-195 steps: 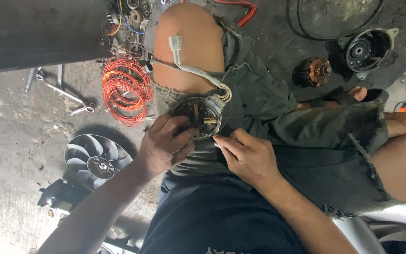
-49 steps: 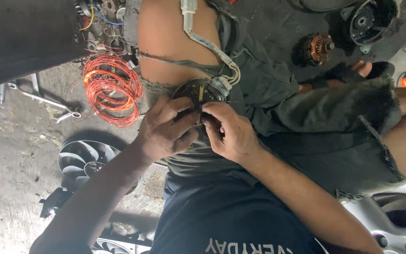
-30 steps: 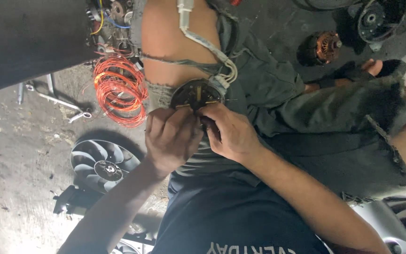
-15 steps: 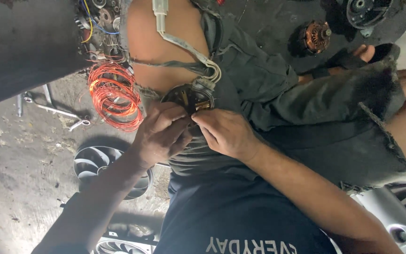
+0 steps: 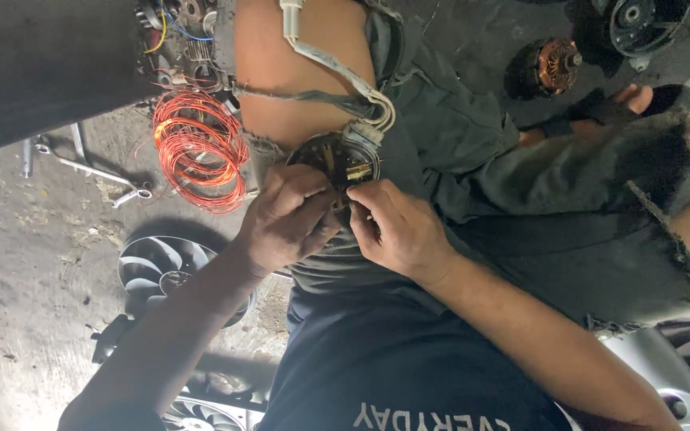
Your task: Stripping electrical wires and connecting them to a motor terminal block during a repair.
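A round black motor end plate [image 5: 337, 160] with brass brush holders rests on my lap against my grey shorts. A white sleeved cable [image 5: 325, 60] runs from it up across my bare thigh. My left hand [image 5: 285, 219] grips the plate's lower left rim, fingers curled over it. My right hand [image 5: 397, 227] pinches at the plate's lower right edge by a brass part, fingertips touching it. Both hands meet at the plate's near side, partly hiding it.
A coil of orange copper wire [image 5: 200, 150] lies on the concrete floor left of my thigh, with wrenches [image 5: 81, 164] beside it. A black fan [image 5: 161, 275] sits under my left forearm. A copper-wound rotor [image 5: 553, 68] and a black motor housing [image 5: 640, 24] lie at upper right.
Both hands stay on the round plate; they have closed in tighter on its near edge, and the view has shifted slightly.
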